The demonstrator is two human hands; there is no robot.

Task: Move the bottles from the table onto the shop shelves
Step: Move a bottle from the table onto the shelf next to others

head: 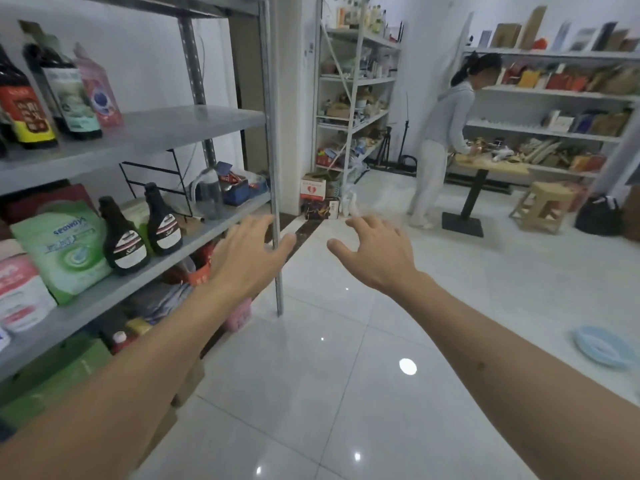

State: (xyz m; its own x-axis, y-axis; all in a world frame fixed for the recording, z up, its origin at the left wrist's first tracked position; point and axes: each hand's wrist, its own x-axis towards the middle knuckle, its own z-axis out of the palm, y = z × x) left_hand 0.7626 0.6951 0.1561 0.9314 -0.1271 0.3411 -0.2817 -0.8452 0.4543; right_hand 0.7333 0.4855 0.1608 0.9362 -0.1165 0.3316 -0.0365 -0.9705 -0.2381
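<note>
Two sauce bottles [143, 233] upright, necks up

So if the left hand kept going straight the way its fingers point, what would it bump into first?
Probably the shelf upright: the left hand overlaps that grey post in the picture, fingers aimed up along it. Depth is unclear.

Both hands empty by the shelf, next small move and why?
Probably turn back toward the table for another bottle: left hand and right hand hang open with nothing held, and two dark sauce bottles already stand on the shelf.
</note>
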